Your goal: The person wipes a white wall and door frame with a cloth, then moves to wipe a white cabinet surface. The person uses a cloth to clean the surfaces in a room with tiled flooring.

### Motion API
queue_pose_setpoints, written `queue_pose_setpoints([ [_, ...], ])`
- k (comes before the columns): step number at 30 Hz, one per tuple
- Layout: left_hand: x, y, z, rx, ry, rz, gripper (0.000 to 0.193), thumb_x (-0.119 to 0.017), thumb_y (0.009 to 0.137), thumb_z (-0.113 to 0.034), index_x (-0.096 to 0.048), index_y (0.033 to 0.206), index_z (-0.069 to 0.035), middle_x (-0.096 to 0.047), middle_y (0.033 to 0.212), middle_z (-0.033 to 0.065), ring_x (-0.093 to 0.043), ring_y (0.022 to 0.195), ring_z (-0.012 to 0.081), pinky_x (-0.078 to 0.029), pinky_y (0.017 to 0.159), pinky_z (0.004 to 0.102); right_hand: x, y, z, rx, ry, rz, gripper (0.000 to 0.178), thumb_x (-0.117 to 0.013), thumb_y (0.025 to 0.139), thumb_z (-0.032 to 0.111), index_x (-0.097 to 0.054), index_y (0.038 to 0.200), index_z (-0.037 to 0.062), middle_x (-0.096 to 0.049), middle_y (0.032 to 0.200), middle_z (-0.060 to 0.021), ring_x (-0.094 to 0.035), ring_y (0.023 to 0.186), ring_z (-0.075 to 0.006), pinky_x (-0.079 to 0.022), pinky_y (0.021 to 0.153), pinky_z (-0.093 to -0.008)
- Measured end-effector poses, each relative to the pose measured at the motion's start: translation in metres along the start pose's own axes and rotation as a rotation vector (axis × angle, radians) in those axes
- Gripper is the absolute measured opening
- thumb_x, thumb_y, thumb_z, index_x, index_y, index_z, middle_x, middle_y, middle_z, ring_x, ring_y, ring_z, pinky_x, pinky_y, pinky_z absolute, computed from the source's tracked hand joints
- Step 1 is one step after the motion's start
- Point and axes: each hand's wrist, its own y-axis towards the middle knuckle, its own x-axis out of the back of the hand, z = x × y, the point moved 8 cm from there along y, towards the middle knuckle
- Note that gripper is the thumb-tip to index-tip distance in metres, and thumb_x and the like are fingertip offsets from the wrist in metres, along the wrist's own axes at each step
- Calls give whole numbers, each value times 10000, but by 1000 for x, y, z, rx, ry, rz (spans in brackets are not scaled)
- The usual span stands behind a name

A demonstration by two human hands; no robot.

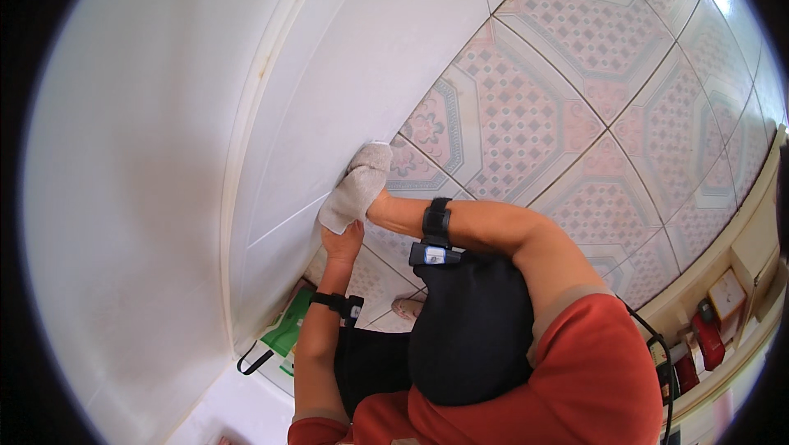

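A light grey cloth [362, 182] lies against the low white tiled wall [329, 116], just above where it meets the floor. My right hand [379, 208] is wrapped in the cloth and presses it to the wall; only the part near the wrist shows, and the fingers are covered. At the cloth's lower corner, my left hand [343, 239] closes on its edge, with the fingertips hidden beneath the fabric. Both arms reach forward and left from my body, each with a black strap and a small device at the wrist.
Patterned pink and grey floor tiles [534, 108] spread to the right. A green and white bag [288, 326] with a black handle stands by the wall near my left forearm. At the right edge, a shelf holds a red object [708, 336] and several other items.
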Motion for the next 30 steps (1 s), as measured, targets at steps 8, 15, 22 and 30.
queue_pose_setpoints([
  [8,50,77,-62,-36,-230,-278,492,-695,802,-198,-608,1268,-64,-614,1285,169,-563,1210,361,-444,1002,490,18,36,-37,-174,-317,-41,324,-592,863,303,-668,1033,38,-621,1116,-193,-529,1150,-379,-360,1047,-492],
  [15,100,132,-112,-154,-66,-465,264,-682,823,-199,-700,1046,-59,-678,1077,174,-646,991,382,-516,864,484,189,66,-20,250,172,-927,451,-560,885,332,-551,1255,73,-444,1360,-186,-361,1322,-403,-240,1112,-525],
  [22,108,95,-74,8,-86,-524,569,-711,831,-240,-541,1322,-10,-576,1297,240,-555,1179,432,-427,998,530,157,0,120,969,85,-773,632,-515,926,305,-380,1513,110,-224,1616,-160,-162,1490,-431,-79,1179,-591],
  [30,116,90,-82,-42,69,-429,406,-682,816,-183,-653,1196,-43,-629,1245,207,-603,1130,412,-468,970,512,189,36,41,681,103,-1032,702,-536,930,275,-265,1544,66,-164,1615,-232,-117,1489,-462,-157,1172,-577],
])
